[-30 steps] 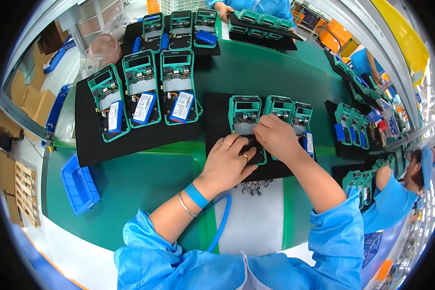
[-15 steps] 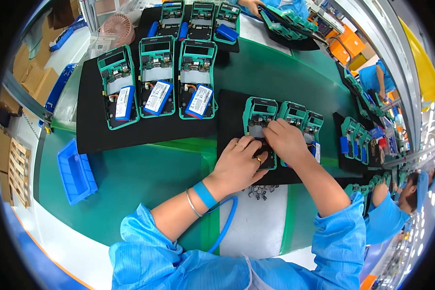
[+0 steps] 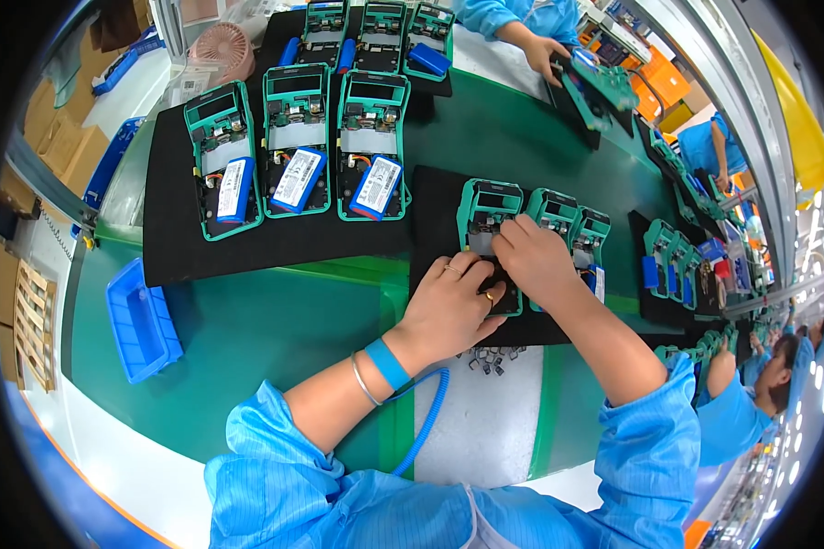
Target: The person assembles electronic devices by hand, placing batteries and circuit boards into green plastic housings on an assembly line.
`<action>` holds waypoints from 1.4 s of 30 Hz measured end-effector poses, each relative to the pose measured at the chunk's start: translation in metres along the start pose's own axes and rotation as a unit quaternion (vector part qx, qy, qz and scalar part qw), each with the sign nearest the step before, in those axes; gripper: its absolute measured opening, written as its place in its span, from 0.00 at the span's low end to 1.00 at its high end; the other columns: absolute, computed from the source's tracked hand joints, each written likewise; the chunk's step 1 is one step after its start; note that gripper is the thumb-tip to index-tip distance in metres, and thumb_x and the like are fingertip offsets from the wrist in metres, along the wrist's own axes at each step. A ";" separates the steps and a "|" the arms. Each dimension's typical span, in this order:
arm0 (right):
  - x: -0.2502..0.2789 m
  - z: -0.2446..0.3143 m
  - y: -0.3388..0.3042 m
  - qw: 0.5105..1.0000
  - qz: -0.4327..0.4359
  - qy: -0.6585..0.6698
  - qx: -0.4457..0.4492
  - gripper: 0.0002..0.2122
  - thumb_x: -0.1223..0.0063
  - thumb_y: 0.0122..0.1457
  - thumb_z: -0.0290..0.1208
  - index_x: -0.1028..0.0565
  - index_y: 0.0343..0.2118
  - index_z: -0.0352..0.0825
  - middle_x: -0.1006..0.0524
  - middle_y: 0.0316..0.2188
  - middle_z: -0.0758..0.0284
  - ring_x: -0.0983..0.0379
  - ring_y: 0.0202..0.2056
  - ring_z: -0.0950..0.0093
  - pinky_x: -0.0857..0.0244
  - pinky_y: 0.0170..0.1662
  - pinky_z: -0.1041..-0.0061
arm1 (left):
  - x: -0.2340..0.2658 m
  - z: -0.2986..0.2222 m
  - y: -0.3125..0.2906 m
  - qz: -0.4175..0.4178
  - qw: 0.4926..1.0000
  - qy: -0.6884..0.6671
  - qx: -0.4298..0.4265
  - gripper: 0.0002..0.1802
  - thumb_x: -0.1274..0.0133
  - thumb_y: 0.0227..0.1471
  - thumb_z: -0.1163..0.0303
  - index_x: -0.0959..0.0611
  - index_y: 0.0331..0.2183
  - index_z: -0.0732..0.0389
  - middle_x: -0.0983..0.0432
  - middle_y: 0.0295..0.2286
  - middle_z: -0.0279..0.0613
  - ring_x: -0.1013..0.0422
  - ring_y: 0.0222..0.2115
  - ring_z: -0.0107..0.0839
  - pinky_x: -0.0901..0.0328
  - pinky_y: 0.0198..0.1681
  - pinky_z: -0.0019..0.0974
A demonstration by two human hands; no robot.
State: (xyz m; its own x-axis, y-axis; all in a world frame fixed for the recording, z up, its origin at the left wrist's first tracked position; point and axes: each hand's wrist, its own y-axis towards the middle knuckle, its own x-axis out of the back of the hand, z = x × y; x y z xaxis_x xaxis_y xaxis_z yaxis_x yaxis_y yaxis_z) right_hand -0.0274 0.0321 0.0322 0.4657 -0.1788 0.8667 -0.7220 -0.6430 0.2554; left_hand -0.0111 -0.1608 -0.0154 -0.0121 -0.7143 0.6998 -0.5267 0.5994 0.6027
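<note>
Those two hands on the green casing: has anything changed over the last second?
Barely. The left hand and right hand stay pressed on the same open green casing on its black mat; nothing is picked up or released. The view has crept closer.

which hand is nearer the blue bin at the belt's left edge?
Left. The left hand rests on the green device shell, on the side toward the blue bin. The right hand lies beyond it, further right.

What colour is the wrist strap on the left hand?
Blue wrist strap, next to a thin metal bangle; clear in the head view.
</note>
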 end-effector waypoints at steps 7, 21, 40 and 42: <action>-0.001 -0.005 -0.004 1.000 0.004 0.019 -0.006 0.06 0.41 0.42 0.28 0.25 0.25 0.39 0.30 0.28 0.71 0.30 0.36 0.74 0.30 0.28 0.80 | 0.001 0.001 0.000 0.002 1.000 0.005 0.001 0.21 0.34 0.42 0.57 0.14 0.39 0.56 0.29 0.40 0.37 0.35 0.49 0.39 0.37 0.49 0.42; 0.004 -0.004 0.005 0.992 0.002 0.034 -0.123 0.06 0.42 0.47 0.25 0.27 0.28 0.37 0.29 0.28 0.68 0.29 0.36 0.68 0.29 0.30 0.71 | 0.002 0.000 0.004 0.043 0.999 0.028 -0.013 0.23 0.35 0.43 0.56 0.15 0.42 0.55 0.27 0.47 0.40 0.35 0.53 0.43 0.35 0.54 0.45; 0.059 0.133 -0.117 0.837 0.020 0.358 -0.415 0.07 0.37 0.52 0.32 0.24 0.29 0.36 0.24 0.31 0.62 0.25 0.36 0.61 0.29 0.37 0.62 | 0.003 -0.043 0.069 0.087 0.994 0.030 -0.064 0.32 0.37 0.48 0.56 0.22 0.53 0.59 0.29 0.51 0.51 0.34 0.54 0.51 0.38 0.56 0.49; 0.060 0.134 -0.115 0.827 0.031 0.362 -0.429 0.08 0.38 0.52 0.33 0.25 0.28 0.36 0.24 0.30 0.63 0.24 0.36 0.61 0.30 0.37 0.62 | -0.024 -0.057 0.078 0.097 0.993 0.021 -0.058 0.34 0.37 0.47 0.55 0.23 0.54 0.58 0.28 0.50 0.54 0.34 0.53 0.50 0.37 0.54 0.49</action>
State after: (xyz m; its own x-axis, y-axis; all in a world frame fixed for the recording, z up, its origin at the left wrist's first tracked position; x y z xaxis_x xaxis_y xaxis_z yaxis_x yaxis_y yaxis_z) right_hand 0.1524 -0.0049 -0.0025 0.2093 0.5013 0.8396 -0.9751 0.1711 0.1410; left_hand -0.0037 -0.0760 0.0370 -0.0674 -0.5680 0.8203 -0.4162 0.7632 0.4943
